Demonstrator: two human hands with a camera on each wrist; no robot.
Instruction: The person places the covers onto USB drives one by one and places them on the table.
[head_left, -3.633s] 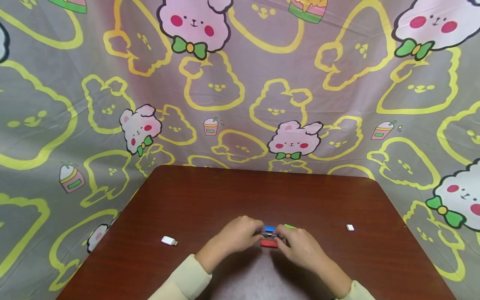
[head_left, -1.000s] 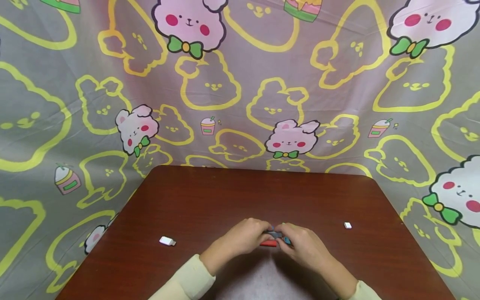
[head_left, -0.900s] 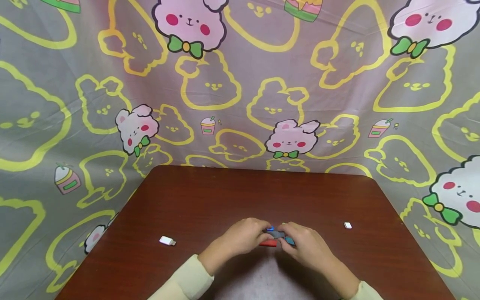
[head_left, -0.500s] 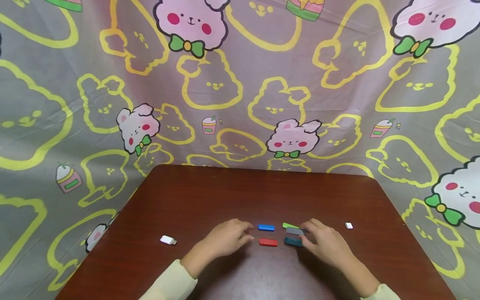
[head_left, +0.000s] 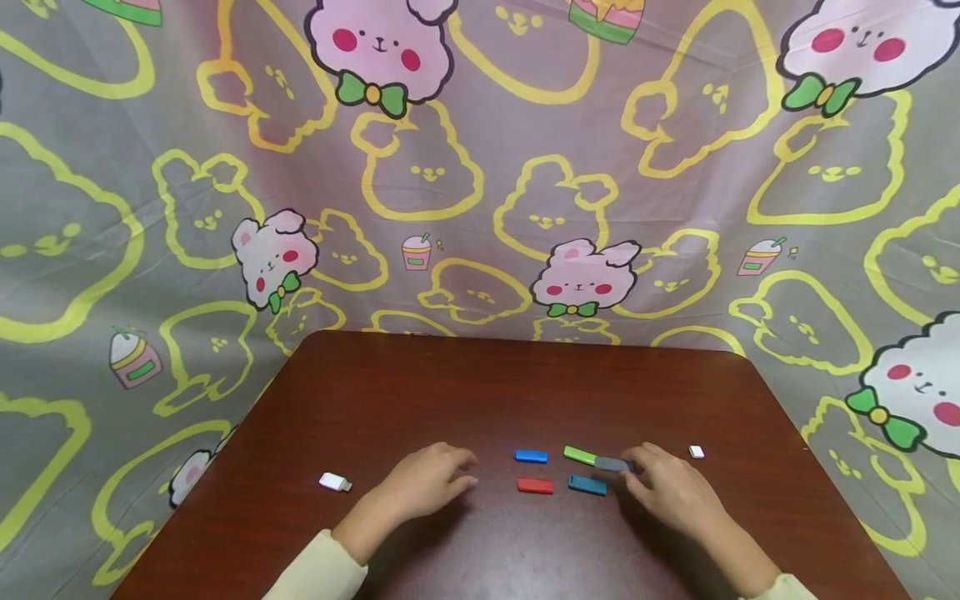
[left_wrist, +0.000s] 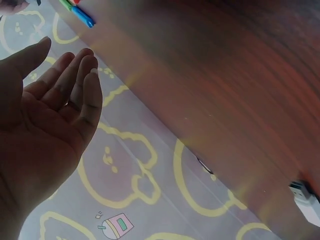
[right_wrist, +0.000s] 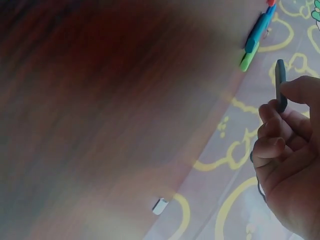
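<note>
My right hand (head_left: 675,492) pinches a grey USB stick (head_left: 612,464) between thumb and fingers; the right wrist view shows the grey stick (right_wrist: 280,82) standing out past the fingertips. No metal plug shows on it. My left hand (head_left: 420,483) is held left of the sticks, its fingers loosely bent and nothing in them. Between the hands lie a blue USB stick (head_left: 531,457), a red one (head_left: 536,486), a green one (head_left: 580,455) and a teal one (head_left: 587,485). In the head view the grey stick's left end overlaps the green one's right end.
A white USB stick (head_left: 334,482) with its metal plug bare lies on the left of the brown table (head_left: 420,383). A small white cap (head_left: 697,452) lies on the right. A patterned cloth (head_left: 465,192) hangs behind the table and along its sides.
Both hands were together at the grey stick, which showed bare metal in the oldest frame. They have parted; the left hand let go and moved left, while the right carried the stick right.
</note>
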